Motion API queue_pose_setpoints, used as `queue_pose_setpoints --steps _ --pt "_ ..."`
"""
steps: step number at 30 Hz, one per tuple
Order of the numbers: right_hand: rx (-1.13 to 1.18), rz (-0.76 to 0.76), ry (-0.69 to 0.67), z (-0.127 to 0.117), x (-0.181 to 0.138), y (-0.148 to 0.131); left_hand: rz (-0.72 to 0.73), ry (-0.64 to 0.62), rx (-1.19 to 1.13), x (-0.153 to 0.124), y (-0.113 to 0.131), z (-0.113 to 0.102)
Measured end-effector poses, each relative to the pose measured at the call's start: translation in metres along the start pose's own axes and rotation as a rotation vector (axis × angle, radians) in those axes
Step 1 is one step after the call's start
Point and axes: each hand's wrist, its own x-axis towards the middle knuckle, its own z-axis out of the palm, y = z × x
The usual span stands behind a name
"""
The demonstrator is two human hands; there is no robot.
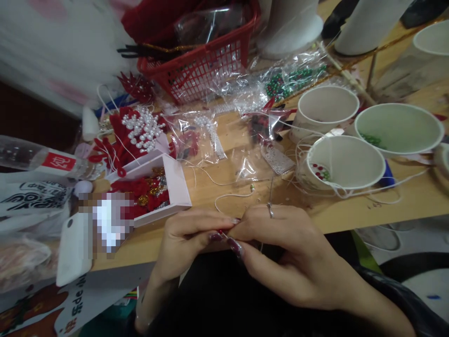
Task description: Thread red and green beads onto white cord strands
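Close together at the table's front edge, my left hand (189, 234) and my right hand (280, 248) meet with fingertips pinched. A small red bead (220, 231) shows between my left finger and thumb. My right thumb and forefinger are closed beside it on what seems to be a thin white cord, mostly hidden by the fingers. Behind my hands a white cord (228, 195) curves over the tabletop, with a small green bead (252, 187) at its end. A ring is on my right hand.
Paper cups (347, 161) with red and green beads stand to the right, loose cord around them. A white box (178, 182) of red and gold ornaments sits left, near a phone (74, 248) and plastic bottle (35, 157). Bead bags (298, 77) and a red basket (210, 61) lie behind.
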Motion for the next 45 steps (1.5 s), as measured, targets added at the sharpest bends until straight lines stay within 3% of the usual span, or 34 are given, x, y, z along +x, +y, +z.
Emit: queue_pose_setpoints --steps 19,37,45 --pt "0.164 0.084 -0.059 -0.003 0.000 0.002 0.098 0.044 0.032 -0.001 -0.003 0.006" --pt "0.218 0.099 -0.012 -0.004 0.001 0.005 -0.025 0.083 -0.003 -0.004 -0.007 0.011" --pt "0.232 0.111 -0.030 -0.006 0.000 0.006 0.010 0.063 0.048 -0.004 -0.005 0.009"
